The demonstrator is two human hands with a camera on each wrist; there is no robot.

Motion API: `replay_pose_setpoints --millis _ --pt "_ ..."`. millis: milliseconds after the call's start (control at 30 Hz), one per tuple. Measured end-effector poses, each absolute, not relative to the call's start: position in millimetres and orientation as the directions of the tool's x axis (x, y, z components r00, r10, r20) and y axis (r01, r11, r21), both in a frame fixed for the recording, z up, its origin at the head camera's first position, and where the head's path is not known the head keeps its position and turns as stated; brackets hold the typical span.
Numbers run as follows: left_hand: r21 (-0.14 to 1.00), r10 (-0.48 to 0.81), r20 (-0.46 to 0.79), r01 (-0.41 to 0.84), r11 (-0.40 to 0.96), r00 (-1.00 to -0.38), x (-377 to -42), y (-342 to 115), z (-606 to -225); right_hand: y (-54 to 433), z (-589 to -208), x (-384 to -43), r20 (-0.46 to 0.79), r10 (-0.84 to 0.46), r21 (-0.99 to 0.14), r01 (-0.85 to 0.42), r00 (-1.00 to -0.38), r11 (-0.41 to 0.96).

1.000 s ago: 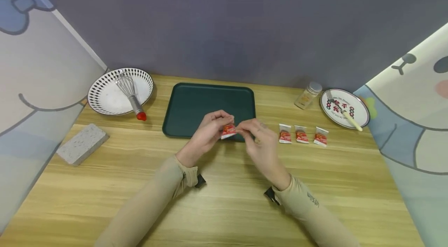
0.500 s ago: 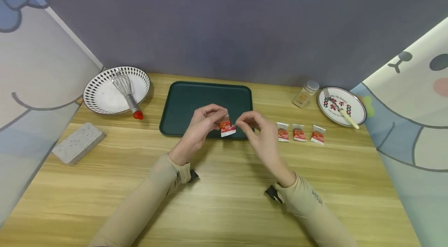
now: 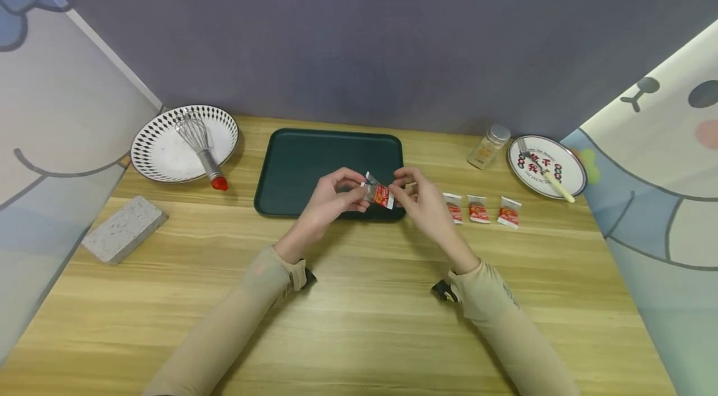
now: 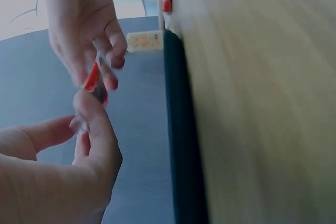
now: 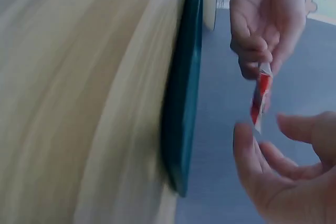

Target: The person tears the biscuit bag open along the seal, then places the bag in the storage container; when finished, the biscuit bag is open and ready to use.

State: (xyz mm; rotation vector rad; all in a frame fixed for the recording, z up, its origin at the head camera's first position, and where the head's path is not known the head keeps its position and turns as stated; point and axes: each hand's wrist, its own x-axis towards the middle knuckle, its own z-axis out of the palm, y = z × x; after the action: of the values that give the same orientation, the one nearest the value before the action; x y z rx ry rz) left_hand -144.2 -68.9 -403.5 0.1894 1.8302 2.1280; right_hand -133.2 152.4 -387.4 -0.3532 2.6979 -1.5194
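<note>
My left hand pinches one end of a small red and clear snack packet over the front edge of a dark green tray. A clear flap sticks up from the packet's upper side. My right hand is at the packet's other end. In the right wrist view, the right thumb and fingers stand apart around the packet's tip, with a gap between. In the left wrist view, the packet is seen edge-on between the two hands, its held end partly hidden by the left fingers.
Three similar packets lie in a row on the wooden table to the right. Behind them are a seasoning jar and a plate with a fork. Leftward are a bowl holding a whisk, and a grey block.
The packet has turned from hanging downward to pointing rightward in the left hand. My right fingers have spread from a pinched pose beside its end. The view has shifted slightly.
</note>
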Motion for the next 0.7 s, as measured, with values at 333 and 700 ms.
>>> replay_pose_setpoints --millis 333,700 --pt "0.965 0.434 -0.257 -0.203 0.168 -0.863 -147 -72 -403 162 -405 -149 0.012 -0.244 -0.796 -0.157 -0.970 0.585" --pt "0.912 0.524 -0.254 -0.021 0.410 -0.813 -146 -77 -402 160 -406 -150 0.029 -0.271 -0.693 -0.215 -0.962 0.688"
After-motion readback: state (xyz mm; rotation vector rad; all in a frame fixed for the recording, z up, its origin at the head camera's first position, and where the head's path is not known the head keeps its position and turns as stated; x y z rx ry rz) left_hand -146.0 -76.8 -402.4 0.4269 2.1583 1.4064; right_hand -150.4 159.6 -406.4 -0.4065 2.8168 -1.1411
